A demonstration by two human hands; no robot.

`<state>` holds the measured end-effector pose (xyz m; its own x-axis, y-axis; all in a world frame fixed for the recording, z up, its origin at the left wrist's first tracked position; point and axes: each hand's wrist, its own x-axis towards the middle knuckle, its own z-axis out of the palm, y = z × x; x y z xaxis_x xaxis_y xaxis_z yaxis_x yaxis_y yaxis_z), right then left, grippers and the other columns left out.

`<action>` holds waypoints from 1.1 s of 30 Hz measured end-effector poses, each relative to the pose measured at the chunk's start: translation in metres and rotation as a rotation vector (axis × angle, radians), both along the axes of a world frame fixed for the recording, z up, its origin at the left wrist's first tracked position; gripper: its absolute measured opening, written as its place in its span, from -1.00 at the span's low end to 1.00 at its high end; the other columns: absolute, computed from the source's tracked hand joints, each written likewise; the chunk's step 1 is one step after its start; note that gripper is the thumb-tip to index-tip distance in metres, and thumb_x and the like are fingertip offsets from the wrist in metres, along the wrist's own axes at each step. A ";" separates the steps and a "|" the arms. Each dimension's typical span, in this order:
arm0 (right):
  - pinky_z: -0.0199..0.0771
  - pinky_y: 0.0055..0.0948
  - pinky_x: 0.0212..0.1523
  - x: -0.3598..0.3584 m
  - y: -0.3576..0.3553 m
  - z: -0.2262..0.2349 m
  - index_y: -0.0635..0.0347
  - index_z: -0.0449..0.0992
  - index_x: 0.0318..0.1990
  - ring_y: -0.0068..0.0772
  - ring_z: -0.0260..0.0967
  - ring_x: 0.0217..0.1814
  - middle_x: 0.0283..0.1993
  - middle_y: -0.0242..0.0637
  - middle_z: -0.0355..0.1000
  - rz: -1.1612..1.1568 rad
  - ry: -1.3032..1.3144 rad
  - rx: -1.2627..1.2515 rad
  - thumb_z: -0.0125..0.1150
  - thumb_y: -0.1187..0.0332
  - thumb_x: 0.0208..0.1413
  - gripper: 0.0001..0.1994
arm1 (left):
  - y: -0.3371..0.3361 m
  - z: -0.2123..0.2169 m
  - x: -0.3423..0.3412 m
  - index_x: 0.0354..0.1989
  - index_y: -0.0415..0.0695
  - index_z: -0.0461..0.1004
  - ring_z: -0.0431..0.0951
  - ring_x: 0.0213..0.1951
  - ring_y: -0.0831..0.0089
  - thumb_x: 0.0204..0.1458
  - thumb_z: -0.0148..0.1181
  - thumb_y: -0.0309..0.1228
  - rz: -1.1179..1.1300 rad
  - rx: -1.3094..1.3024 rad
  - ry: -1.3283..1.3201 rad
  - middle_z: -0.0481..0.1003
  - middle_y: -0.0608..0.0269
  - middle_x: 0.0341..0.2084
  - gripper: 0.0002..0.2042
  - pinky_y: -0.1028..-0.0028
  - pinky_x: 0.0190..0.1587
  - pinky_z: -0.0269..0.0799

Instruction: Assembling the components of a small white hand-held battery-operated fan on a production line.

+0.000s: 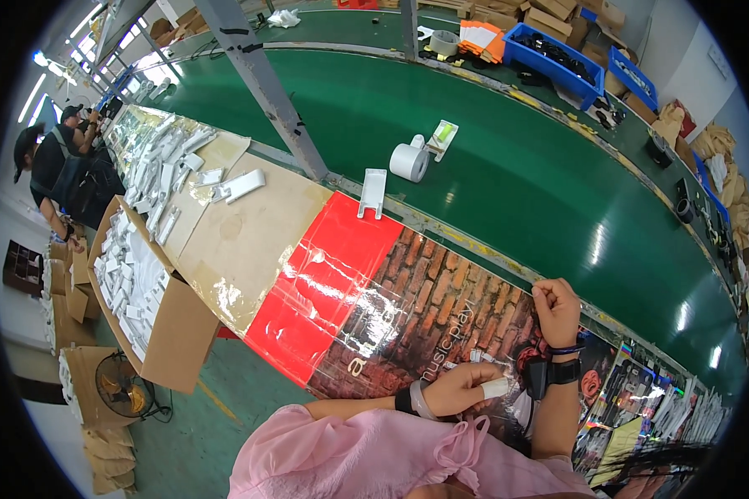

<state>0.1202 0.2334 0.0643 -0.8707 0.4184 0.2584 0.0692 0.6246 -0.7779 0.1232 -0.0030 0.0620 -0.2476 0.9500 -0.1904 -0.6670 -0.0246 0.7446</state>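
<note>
Glossy plastic-covered worktop (341, 283), matt green belt (491, 166), brown cardboard box (179, 333)

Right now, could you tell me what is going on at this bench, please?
A person in a pink top sits at a poster-covered bench beside a green conveyor. The left hand, one finger taped, rests on the bench. The right hand is closed near the bench's far edge; anything it pinches is too small to tell.

The person wears a loose pink top with gathered, ruffled fabric. The left hand (462, 389) has white tape wrapped round a finger, with a black band and a clear bangle at the wrist. The right hand (556, 309) has a black watch and a thin blue-and-black bracelet.
</note>
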 end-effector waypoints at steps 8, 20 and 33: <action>0.11 -0.56 -0.53 -0.001 -0.002 0.003 0.30 0.54 -0.34 -0.63 0.11 -0.59 -0.51 -0.38 0.27 -0.005 -0.008 0.038 0.24 0.51 0.08 -0.95 | 0.000 -0.002 0.003 -0.23 -0.17 0.43 0.31 -0.49 0.72 0.26 0.06 -0.39 0.037 0.064 -0.005 0.34 0.46 -0.50 -0.88 0.65 -0.43 0.26; 0.45 -0.37 -0.28 -0.075 -0.072 0.062 0.16 0.46 -0.02 -0.29 0.45 -0.29 -0.27 -0.21 0.42 0.562 -0.332 0.190 0.27 0.28 0.06 -0.66 | -0.014 0.022 0.003 -0.18 -0.21 0.45 0.35 -0.47 0.72 0.22 0.09 -0.41 0.215 0.173 -0.077 0.37 0.44 -0.46 -0.87 0.67 -0.45 0.28; 0.31 -0.17 0.15 -0.321 -0.094 0.013 0.05 0.38 0.11 -0.22 0.25 0.26 0.15 -0.27 0.35 0.203 -0.043 0.955 0.24 0.46 -0.07 -0.51 | -0.018 0.033 -0.004 -0.15 -0.27 0.45 0.33 -0.41 0.69 0.21 0.10 -0.46 0.502 0.284 -0.051 0.39 0.39 -0.39 -0.86 0.63 -0.34 0.26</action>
<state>-0.2004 0.1393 0.0770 -0.9198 -0.1093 0.3769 -0.0926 0.9938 0.0622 0.1191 -0.0209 0.0946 -0.6781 0.7343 0.0312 -0.5571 -0.5412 0.6298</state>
